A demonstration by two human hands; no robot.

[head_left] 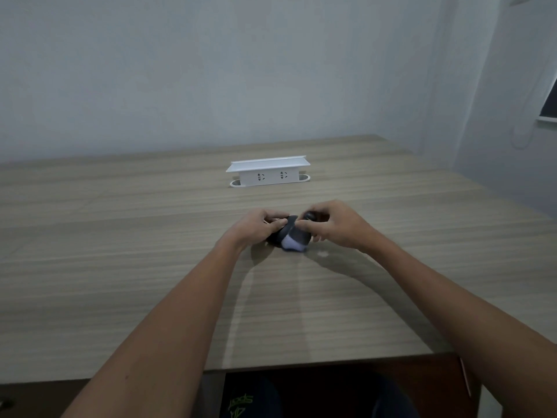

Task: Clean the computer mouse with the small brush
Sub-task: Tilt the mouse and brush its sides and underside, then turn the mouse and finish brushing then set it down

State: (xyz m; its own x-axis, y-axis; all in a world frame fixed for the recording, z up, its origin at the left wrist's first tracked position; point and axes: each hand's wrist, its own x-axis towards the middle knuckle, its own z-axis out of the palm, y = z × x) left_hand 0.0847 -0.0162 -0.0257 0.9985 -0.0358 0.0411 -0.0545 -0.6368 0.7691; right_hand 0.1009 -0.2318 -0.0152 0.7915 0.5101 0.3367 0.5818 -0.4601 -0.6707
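Note:
A dark grey computer mouse [297, 235] with a pale patch on its near end rests on the wooden table [150, 267] at mid-distance. My left hand [256, 227] grips its left side, thumb and fingers closed around it. My right hand [334, 227] comes in from the right, its fingertips pinched on a small dark brush [309, 216] held against the top of the mouse. Most of the brush is hidden by my fingers, and its bristles cannot be made out.
A white pop-up power socket block [268, 173] stands on the table behind my hands. The table's near edge [301, 365] runs above my lap, and a grey wall [241, 70] closes off the far side.

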